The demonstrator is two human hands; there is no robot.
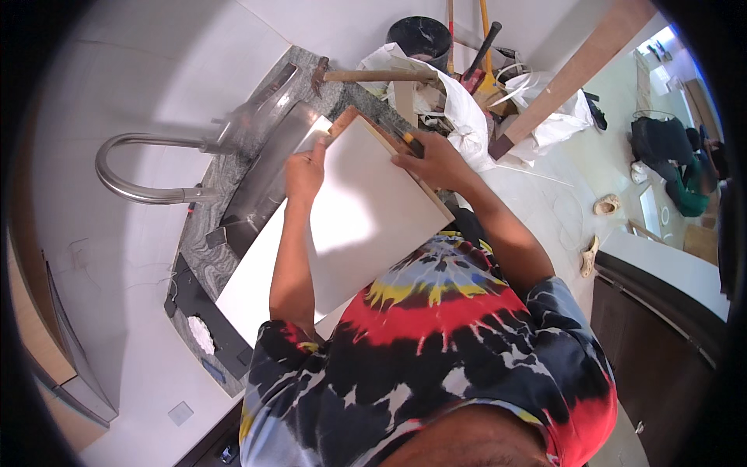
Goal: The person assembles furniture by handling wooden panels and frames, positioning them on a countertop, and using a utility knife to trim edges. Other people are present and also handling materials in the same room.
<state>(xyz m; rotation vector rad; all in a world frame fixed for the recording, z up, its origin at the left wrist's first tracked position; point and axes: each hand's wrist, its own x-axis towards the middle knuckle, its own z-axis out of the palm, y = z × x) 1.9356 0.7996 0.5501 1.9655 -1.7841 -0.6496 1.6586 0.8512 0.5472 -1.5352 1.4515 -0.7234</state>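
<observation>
A large white panel (366, 187) lies tilted across the grey stone countertop (227, 175) and reaches back to my tie-dyed shirt. A brown strip of wood edge (347, 118) shows along its far corner and right side. My left hand (305, 175) rests on the panel near the far corner, thumb stretched along the surface and the other fingers partly hidden. At the right edge, my right hand (437, 161) is closed round a small black and yellow tool (412, 143); its exact kind is hidden. Beneath the panel's left side is a steel sink (268, 171).
A curved steel faucet (117, 148) stands left of the sink. A hammer (373, 75) lies at the far counter edge, beside white sacks of debris (467, 117) and a black bucket (420, 37). A wooden post (568, 82) slants at right. Clogs (606, 204) lie on the floor.
</observation>
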